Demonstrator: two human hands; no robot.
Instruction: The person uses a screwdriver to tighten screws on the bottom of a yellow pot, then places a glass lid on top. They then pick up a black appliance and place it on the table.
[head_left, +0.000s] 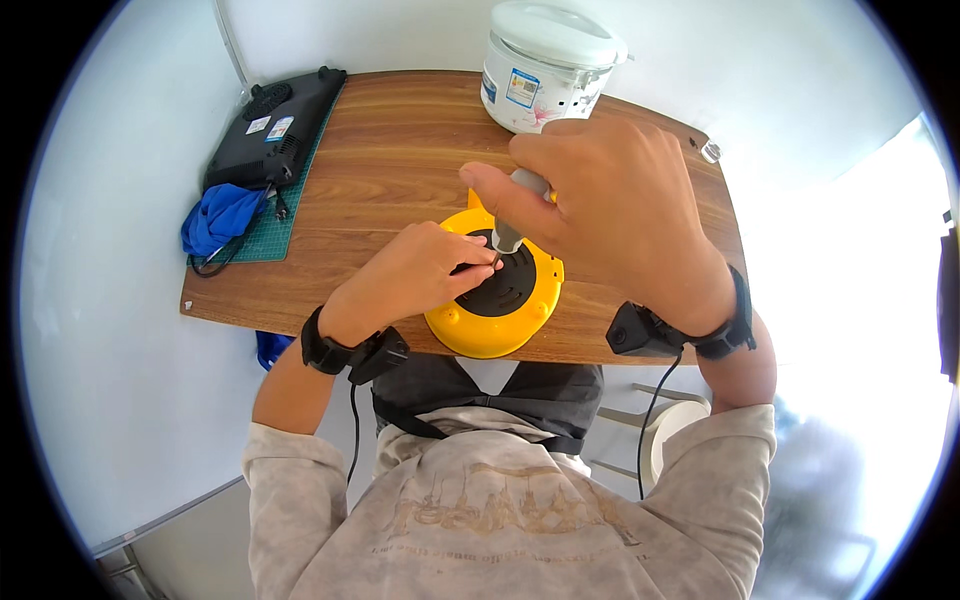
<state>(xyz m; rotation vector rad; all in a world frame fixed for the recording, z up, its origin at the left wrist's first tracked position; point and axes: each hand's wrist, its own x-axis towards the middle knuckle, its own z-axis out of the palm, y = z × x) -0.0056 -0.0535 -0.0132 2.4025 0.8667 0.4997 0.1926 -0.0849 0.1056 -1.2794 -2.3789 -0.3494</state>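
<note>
A round yellow appliance (pixel 474 331) lies upside down at the table's near edge, its black ribbed base plate (pixel 512 284) facing up. My left hand (pixel 425 272) rests on the yellow body, fingers touching the black plate beside the tool's tip. My right hand (pixel 610 205) is above it, closed around a screwdriver (pixel 507 236) with a grey handle, held upright with its tip down on the black plate. My right hand hides most of the handle.
A wooden table (pixel 390 150) holds a white rice cooker (pixel 545 62) at the far edge, and a black flat appliance (pixel 275 125) on a green cutting mat (pixel 290 215) with a blue cloth (pixel 222 218) at the far left. A white stool (pixel 672 428) stands below on the right.
</note>
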